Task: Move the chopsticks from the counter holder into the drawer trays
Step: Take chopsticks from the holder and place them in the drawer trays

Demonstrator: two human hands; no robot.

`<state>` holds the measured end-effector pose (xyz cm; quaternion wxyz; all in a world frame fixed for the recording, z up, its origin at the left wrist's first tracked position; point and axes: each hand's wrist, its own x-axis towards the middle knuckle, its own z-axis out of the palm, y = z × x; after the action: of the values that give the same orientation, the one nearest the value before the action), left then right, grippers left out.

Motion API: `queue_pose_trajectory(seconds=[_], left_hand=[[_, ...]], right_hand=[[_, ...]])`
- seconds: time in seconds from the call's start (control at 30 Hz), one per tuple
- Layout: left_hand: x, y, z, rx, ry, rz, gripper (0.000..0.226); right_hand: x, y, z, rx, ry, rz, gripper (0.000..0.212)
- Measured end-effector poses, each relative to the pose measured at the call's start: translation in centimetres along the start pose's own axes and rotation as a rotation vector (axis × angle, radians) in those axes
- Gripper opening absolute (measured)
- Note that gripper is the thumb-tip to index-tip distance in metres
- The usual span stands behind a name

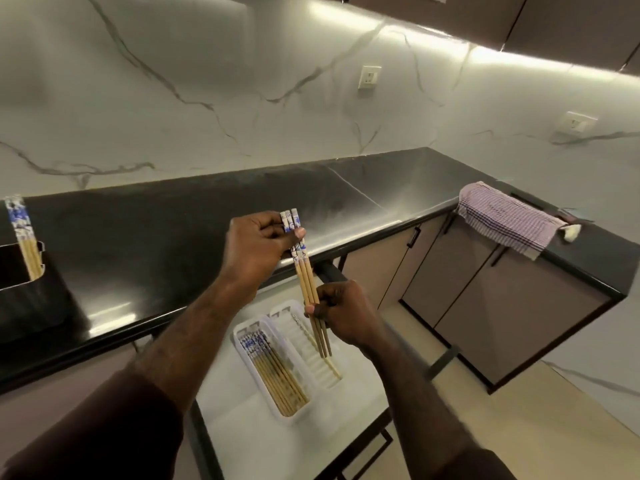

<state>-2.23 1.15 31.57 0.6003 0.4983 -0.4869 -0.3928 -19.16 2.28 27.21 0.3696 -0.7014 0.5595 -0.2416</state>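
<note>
Above the open drawer [242, 420], left hand [258, 245] pinches the patterned tops and right hand [341, 311] grips the tips of a chopstick bundle [306, 275], apparently aligning it for the right tray [311, 351]; left tray [273, 368] is filled, holder [24, 268] retains several.

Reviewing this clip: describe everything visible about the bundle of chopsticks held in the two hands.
The held chopsticks are a small bundle, three as far as I can tell, of light wood or bamboo with blue-and-white patterned tops. They slant steeply, patterned ends up, above the open drawer. The left hand pinches the patterned ends; the right hand grips the lower shafts. Their bare tips hang over the white ribbed tray without clearly touching it.
</note>
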Motion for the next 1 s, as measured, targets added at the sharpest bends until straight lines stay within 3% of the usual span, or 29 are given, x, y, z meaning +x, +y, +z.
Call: queue_pose_trajectory(seconds=[0.3, 0.73, 0.87, 1.0], left_hand=[[5.0, -12.1, 4.7, 0.127, -0.002, -0.175, 0.05], [8.3, -25.4, 6.7, 0.705, -0.081, -0.239, 0.048], [8.8, -28.5, 7.1, 0.956, -0.241, -0.316, 0.048], [8.6, -31.4, 7.5, 1.095, -0.364, -0.398, 0.052]], right_hand=[[7.9, 10.8, 1.9, -0.069, -0.111, 0.2, 0.019], [13.5, 22.5, 9.1, -0.151, -0.211, 0.399, 0.031], [13.8, 24.3, 11.0, -0.2, -0.233, 0.435, 0.045], [13.6, 25.6, 12.8, -0.216, -0.27, 0.514, 0.023]])
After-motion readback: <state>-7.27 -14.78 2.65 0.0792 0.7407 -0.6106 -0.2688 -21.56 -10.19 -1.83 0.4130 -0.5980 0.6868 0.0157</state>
